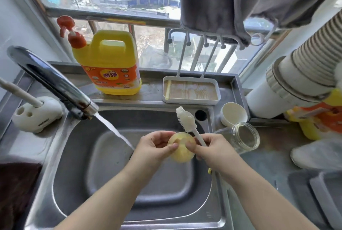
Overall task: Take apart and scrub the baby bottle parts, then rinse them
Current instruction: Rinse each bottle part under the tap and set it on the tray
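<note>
Here the left hand (157, 146) and right hand (209, 148) pinch the wet yellowish nipple (182, 146); the right also grips the brush (187, 118), whose crowded hold may drop the nipple into the sink (77, 137) at six o'clock.

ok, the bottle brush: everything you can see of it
The bottle brush is white and looks plastic: a slim straight handle ending in a long, rounded bristle head with short bristles around it. It slants up and away, head raised above the sink near the back rim, not in the water stream. The right hand has the lower handle in its grip, so that end is hidden. The shaft passes right beside the yellowish bottle part held by both hands; contact between them cannot be told.
</note>
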{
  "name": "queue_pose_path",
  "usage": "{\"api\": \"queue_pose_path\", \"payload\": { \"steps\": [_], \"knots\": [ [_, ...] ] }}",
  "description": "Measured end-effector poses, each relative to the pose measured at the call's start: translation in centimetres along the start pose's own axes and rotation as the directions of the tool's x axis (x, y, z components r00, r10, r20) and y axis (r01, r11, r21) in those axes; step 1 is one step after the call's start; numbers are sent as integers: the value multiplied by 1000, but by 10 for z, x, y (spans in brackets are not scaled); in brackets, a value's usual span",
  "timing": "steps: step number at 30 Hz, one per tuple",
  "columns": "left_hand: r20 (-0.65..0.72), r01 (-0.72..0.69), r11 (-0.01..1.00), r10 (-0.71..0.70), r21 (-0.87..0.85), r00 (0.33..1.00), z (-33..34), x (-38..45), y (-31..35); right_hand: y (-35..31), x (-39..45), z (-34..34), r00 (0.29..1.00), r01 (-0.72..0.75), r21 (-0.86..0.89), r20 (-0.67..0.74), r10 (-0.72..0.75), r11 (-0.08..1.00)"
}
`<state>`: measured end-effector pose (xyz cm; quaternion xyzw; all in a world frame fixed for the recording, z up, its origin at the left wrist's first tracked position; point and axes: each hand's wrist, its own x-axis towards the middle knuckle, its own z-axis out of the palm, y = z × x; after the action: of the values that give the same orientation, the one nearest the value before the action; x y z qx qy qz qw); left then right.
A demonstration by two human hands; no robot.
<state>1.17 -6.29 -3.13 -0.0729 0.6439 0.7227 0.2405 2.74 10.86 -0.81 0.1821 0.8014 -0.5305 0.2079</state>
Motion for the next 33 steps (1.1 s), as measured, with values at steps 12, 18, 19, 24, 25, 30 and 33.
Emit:
{"api": "queue_pose_path", "payload": {
  "steps": [12,18,19,24,25,30,33],
  "knots": [
    [-48,431,855,-463,-286,885,22,24,36,-19,12,-22,992,101,-44,-71,-104,994],
    [-164,295,915,-346,-274,924,27,55,43,-46,24,-50,996,-1,-154,-83,-12,988],
    [-183,276,928,-326,-250,928,28,62,44,-49,26,-57,996,-7,-193,-93,-11,981],
    [-321,174,972,-218,-160,922,44,118,52,-52,38,-83,993,-12,-323,-116,-26,946],
    [-352,165,978,-201,-128,914,50,129,53,-52,42,-87,993,-8,-343,-116,-34,939],
    [-490,193,980,-140,58,860,70,159,35,-47,59,-98,989,-14,-340,-141,-36,940],
    [-543,192,960,-52,204,838,72,164,26,-41,62,-101,985,23,-319,-152,-75,948]
  ]
}}
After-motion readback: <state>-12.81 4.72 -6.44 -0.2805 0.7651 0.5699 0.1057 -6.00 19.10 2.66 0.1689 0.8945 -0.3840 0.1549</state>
